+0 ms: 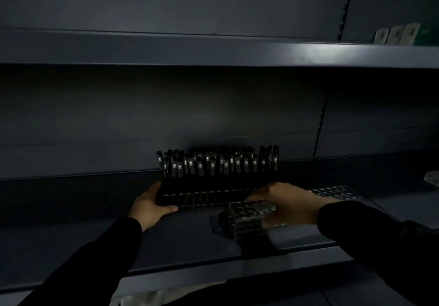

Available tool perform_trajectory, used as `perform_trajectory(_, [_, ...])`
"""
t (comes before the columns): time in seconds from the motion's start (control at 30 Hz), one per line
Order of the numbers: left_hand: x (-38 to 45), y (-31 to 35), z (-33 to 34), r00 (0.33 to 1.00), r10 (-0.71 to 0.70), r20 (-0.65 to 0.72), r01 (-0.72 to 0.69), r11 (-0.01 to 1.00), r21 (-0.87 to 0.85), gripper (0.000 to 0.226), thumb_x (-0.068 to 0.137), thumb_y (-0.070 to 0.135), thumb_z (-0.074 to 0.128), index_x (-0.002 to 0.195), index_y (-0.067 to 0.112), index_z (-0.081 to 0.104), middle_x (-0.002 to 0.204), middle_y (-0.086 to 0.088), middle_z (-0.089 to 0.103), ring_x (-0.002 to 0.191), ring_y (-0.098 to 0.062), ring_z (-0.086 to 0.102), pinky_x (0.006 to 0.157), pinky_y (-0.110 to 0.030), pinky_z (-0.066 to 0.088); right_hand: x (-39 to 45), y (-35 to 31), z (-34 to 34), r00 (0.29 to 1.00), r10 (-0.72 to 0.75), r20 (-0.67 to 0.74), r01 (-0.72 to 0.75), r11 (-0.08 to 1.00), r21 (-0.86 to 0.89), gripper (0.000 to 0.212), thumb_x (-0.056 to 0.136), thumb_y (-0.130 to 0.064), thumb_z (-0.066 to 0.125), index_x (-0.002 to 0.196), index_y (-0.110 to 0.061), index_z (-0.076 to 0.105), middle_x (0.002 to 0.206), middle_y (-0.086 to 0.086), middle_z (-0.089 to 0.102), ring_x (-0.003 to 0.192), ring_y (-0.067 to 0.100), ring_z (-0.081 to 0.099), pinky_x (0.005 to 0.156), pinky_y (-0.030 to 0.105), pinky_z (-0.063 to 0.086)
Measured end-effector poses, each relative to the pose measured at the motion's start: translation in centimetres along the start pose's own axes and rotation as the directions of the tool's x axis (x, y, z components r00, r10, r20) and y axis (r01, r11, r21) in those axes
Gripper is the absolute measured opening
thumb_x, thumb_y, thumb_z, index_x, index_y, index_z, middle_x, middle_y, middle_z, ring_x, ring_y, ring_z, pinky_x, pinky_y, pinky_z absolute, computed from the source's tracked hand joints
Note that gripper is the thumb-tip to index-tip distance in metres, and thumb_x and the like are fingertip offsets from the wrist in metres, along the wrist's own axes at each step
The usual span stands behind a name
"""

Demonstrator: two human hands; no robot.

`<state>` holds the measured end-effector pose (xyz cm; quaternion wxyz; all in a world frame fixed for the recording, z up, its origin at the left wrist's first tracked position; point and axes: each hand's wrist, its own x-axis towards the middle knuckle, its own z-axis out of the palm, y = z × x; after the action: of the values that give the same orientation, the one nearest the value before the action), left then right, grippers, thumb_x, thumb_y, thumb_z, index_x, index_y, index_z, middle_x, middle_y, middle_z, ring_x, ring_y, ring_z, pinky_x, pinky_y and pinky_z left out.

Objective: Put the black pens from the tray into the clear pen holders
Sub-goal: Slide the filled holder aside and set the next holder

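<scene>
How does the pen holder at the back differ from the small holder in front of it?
The back pen holder is long and packed with upright black pens; the small front holder is short and looks empty. The left hand grips the back holder's end, while the right hand is at the front holder, blurred. Both are clear and sit on the dark shelf.

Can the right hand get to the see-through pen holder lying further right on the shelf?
Probably yes. The right hand is busy touching a small clear holder, but the long clear holder lies just behind its wrist on the shelf, with nothing visible between.
</scene>
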<state>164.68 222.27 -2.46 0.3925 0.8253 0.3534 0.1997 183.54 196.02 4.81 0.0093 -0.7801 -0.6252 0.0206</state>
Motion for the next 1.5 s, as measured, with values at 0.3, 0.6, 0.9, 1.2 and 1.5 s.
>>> perform_trajectory(0.3, [0.5,-0.5,0.5,0.998,0.054,0.011,-0.052,0.994,-0.091,0.085,0.079,0.011,0.075,0.148,0.024,0.027,0.142,-0.002,0.046,0.129,-0.021,0.045,0.101,-0.022,0.034,3.7,-4.1,0.6,0.998,-0.059,-0.033,0.059,0.998,0.009,0.065,0.081,-0.034,0.071,0.139,-0.025,0.044,0.14,-0.001,0.051,0.127,0.018,0.048,0.103,0.034,0.041])
perform_trajectory(0.6, [-1.2,-2.1,-0.4,0.996,0.08,0.049,-0.072,0.987,-0.146,0.086,0.08,0.0,0.071,0.149,0.022,0.023,0.13,-0.004,0.055,0.123,-0.018,0.052,0.105,-0.03,0.04,4.9,-6.7,0.6,0.996,-0.076,-0.05,0.078,0.996,0.048,0.063,0.083,-0.033,0.07,0.139,-0.023,0.044,0.14,-0.001,0.05,0.128,0.017,0.046,0.105,0.032,0.038])
perform_trajectory(0.9, [-3.0,-2.8,-1.1,0.994,0.083,0.066,-0.072,0.986,-0.148,0.089,0.077,-0.011,0.068,0.147,0.019,0.023,0.131,-0.016,0.054,0.128,-0.022,0.047,0.101,-0.026,0.038,6.0,-8.2,0.8,0.999,-0.038,-0.036,0.041,0.995,0.086,0.064,0.083,-0.031,0.071,0.14,-0.02,0.044,0.141,0.0,0.049,0.13,0.019,0.045,0.107,0.034,0.038])
perform_trajectory(1.2, [-3.1,-2.8,-1.0,0.992,0.086,0.09,-0.074,0.99,-0.122,0.09,0.079,-0.011,0.066,0.148,0.021,0.02,0.134,-0.011,0.051,0.129,-0.018,0.045,0.097,-0.019,0.035,7.9,-9.5,1.5,0.997,-0.055,-0.06,0.064,0.987,0.15,0.054,0.081,-0.027,0.072,0.131,-0.018,0.053,0.132,0.002,0.057,0.123,0.02,0.05,0.102,0.034,0.042])
perform_trajectory(1.5, [-11.5,-3.0,-1.4,0.985,0.161,-0.069,-0.156,0.985,0.071,0.061,0.09,0.013,0.062,0.144,0.019,0.033,0.144,-0.003,0.038,0.132,-0.019,0.038,0.103,-0.024,0.032,2.5,-8.1,2.4,0.966,-0.004,-0.26,0.059,0.977,0.206,0.04,0.085,-0.017,0.068,0.123,-0.01,0.059,0.125,0.01,0.057,0.12,0.025,0.049,0.096,0.02,0.031])
